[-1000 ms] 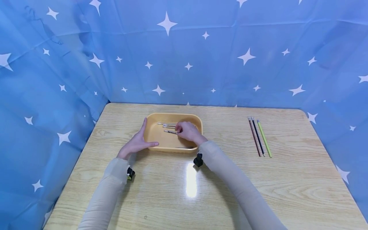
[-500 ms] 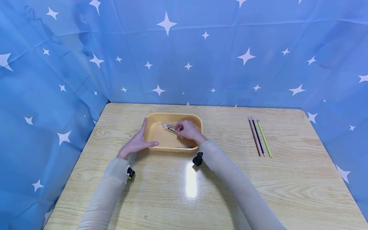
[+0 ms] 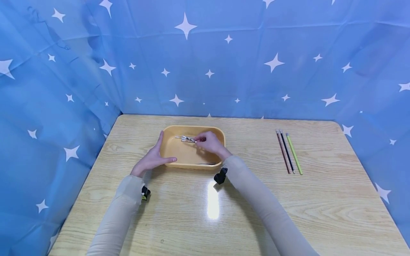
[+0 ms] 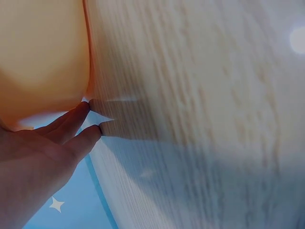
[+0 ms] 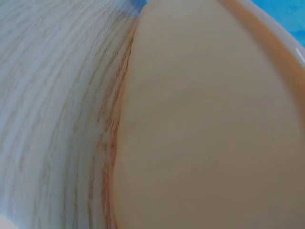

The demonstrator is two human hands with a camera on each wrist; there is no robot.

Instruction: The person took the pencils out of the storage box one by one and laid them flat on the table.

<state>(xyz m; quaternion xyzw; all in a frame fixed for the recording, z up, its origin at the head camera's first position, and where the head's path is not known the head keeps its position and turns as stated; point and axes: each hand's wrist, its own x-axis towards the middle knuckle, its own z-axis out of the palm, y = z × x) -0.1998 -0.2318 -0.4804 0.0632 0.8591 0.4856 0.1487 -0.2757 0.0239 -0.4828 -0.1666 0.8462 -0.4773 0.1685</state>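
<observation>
A yellow-orange plastic tray point(image 3: 183, 155) stands at the back left of the table. My right hand point(image 3: 209, 142) is inside it and pinches a pencil with a dark-and-white patterned end point(image 3: 189, 139); the rest of that pencil is hidden by the hand. A few more pencils point(image 3: 179, 137) lie along the back of the tray, partly under the hand, and thin dark pencils point(image 3: 206, 164) lie by its front wall. My left hand point(image 3: 153, 158) rests at the tray's left front corner with thumb and fingers spread. In the left wrist view its fingers point(image 4: 78, 119) extend beside the tray's wall point(image 4: 45, 57).
To the right on the wooden table point(image 3: 336, 199) lie a dark red pencil point(image 3: 283, 151), a black pencil point(image 3: 287, 151) and a lime green pencil point(image 3: 294, 153), side by side. A blue star-printed curtain point(image 3: 237, 64) hangs behind. The right wrist view shows the tray's outer wall point(image 5: 205, 124), no hand.
My right hand has moved slightly toward the back of the tray; the pinched pencil has gone from the middle to the pencils at the back. My left hand has stayed put.
</observation>
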